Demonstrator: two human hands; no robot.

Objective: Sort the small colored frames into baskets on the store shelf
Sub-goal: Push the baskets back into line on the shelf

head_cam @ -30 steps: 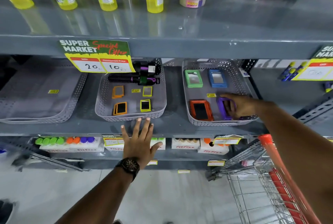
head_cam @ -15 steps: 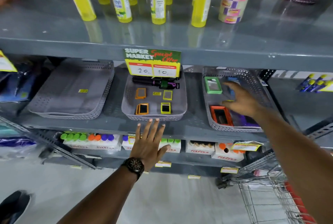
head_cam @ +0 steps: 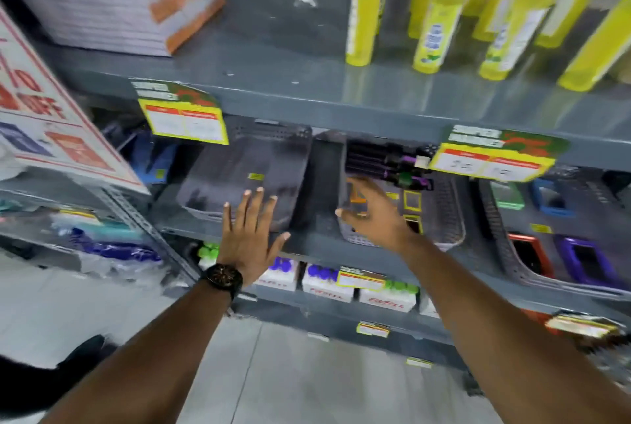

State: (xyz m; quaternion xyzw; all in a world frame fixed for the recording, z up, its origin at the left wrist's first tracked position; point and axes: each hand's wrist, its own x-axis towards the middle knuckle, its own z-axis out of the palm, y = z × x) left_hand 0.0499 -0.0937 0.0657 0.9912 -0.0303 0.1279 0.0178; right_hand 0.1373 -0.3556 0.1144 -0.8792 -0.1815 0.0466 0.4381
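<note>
Head view, blurred by camera motion: three grey baskets sit on the middle shelf (head_cam: 307, 242). The right hand (head_cam: 372, 215) reaches into the middle basket (head_cam: 450, 215), fingers curled over an orange frame (head_cam: 356, 198) at the basket's left side; contact is likely, but whether the frame is pinched cannot be told from this blur. Two yellow frames (head_cam: 412, 200) lie just beside the hand, toward the right. The left hand (head_cam: 249, 232) is spread wide and holds nothing — its palm hovers in front of the left basket (head_cam: 246, 164), which appears to contain only a small yellow tag.

The right basket (head_cam: 512, 253) holds green, blue, red-orange and purple frames, well apart from both hands.

Hazards from this position:
- Pinching while the view is in motion may catch the basket wall or a neighbouring yellow frame instead of the orange one.
- A loose grip on a thin frame may drop it onto the shelf or the floor during transfer.
- The hanging price tag (head_cam: 495, 159) overlaps the basket's rear edge; a high lift may strike it.
</note>
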